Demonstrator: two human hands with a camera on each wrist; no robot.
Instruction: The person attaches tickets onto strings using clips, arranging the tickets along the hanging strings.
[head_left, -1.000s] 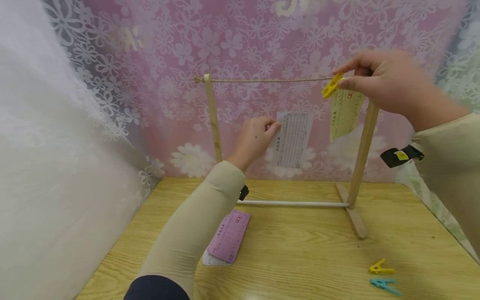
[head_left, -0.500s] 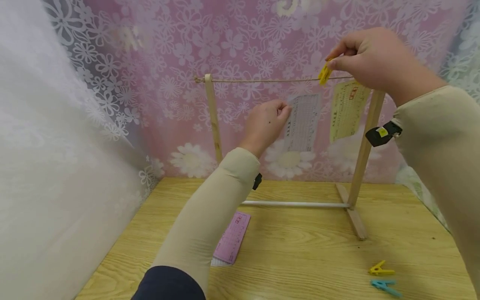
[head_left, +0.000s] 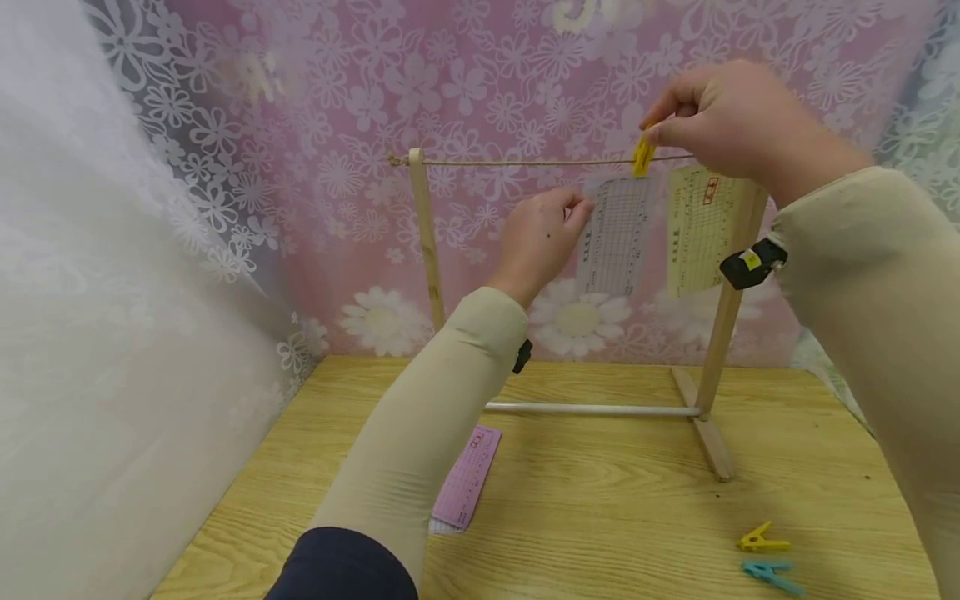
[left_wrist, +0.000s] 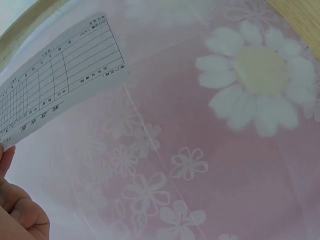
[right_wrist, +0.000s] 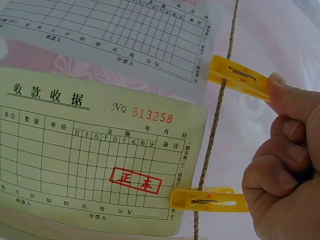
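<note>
My left hand point(head_left: 536, 242) pinches a white receipt slip point(head_left: 617, 237) by its upper left edge and holds it hanging just under the twine point(head_left: 525, 162). Between thumb and forefinger, my right hand point(head_left: 742, 125) grips a yellow clothespin point(right_wrist: 240, 77) that straddles the twine. Its tip is right at the top edge of the white slip in the right wrist view. Beside it a yellow receipt slip point(right_wrist: 100, 150) with a red stamp hangs from the twine, held by a second yellow clothespin point(right_wrist: 207, 200). The left wrist view shows the white slip's printed grid point(left_wrist: 55, 75) and my fingertips at its edge.
The twine runs between two wooden posts point(head_left: 427, 242) joined low by a white rod point(head_left: 592, 408). On the table point(head_left: 600, 500), a pink slip point(head_left: 468, 483) lies over a white one. A yellow clothespin point(head_left: 763, 537) and a blue clothespin point(head_left: 772, 575) lie front right.
My left hand has raised the white slip rightward to the twine. My right hand has moved left and up with its clothespin, away from the yellow slip, then slightly down onto the twine.
</note>
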